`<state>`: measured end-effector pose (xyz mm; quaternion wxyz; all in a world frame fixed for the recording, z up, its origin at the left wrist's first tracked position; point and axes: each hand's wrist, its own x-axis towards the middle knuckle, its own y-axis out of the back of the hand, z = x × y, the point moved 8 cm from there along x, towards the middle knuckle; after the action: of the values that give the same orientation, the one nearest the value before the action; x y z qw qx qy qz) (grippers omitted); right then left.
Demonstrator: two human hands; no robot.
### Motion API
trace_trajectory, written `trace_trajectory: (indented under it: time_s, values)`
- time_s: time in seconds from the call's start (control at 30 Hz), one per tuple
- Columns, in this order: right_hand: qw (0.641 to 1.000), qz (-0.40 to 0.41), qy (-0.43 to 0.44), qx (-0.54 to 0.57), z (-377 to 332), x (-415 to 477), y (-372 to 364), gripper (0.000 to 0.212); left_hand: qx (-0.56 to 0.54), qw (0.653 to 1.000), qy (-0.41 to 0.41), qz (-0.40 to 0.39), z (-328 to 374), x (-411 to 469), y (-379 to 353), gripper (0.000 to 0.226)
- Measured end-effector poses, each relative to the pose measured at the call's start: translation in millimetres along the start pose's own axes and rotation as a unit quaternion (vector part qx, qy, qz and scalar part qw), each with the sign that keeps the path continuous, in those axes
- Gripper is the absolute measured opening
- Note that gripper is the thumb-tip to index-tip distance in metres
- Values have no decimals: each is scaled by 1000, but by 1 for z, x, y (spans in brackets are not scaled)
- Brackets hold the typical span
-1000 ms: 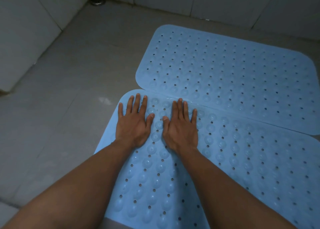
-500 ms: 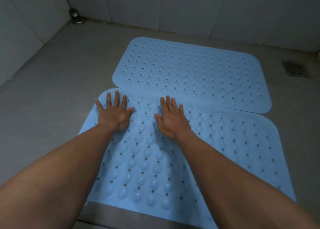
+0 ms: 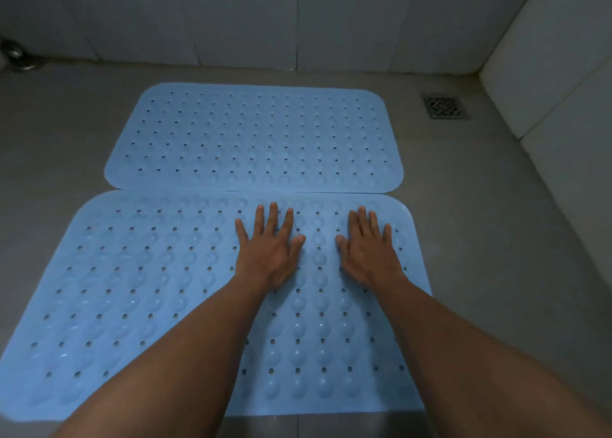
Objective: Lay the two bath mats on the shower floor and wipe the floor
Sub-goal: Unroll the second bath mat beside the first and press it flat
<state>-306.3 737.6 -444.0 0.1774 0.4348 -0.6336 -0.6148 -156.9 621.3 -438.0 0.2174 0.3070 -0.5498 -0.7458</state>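
Observation:
Two light blue perforated bath mats lie flat on the grey shower floor (image 3: 480, 212), long edges touching. The far mat (image 3: 255, 136) sits near the back wall. The near mat (image 3: 132, 288) has raised bumps and holes. My left hand (image 3: 270, 252) presses palm down, fingers spread, on the near mat's middle top. My right hand (image 3: 367, 248) lies flat in the same way near the mat's right end. Neither hand holds anything.
A square metal drain grate (image 3: 443, 107) is set in the floor at the back right. A metal pipe fitting (image 3: 15, 56) sits in the back left corner. Tiled walls (image 3: 298, 17) close the back and the right side.
Both hands have slid from the near mat's left end to its right half, staying flat on it. The view has swung right, bringing the drain and right wall into sight.

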Motion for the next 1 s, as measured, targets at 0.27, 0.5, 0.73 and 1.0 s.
trace_trajectory:
  time_s: [0.27, 0.5, 0.73, 1.0]
  values:
    - [998, 57, 24, -6, 16, 0, -14, 66, 30, 999, 24, 33, 5, 1, -25, 75]
    - [995, 96, 22, -6, 17, 1, -14, 68, 32, 997, 32, 58, 6, 2, -24, 73]
    - [997, 78, 25, -12, 18, 3, -16, 67, 31, 998, 30, 40, 7, 2, -23, 71]
    - [998, 54, 20, -8, 16, 2, -15, 69, 33, 999, 31, 17, 7, 3, -27, 72]
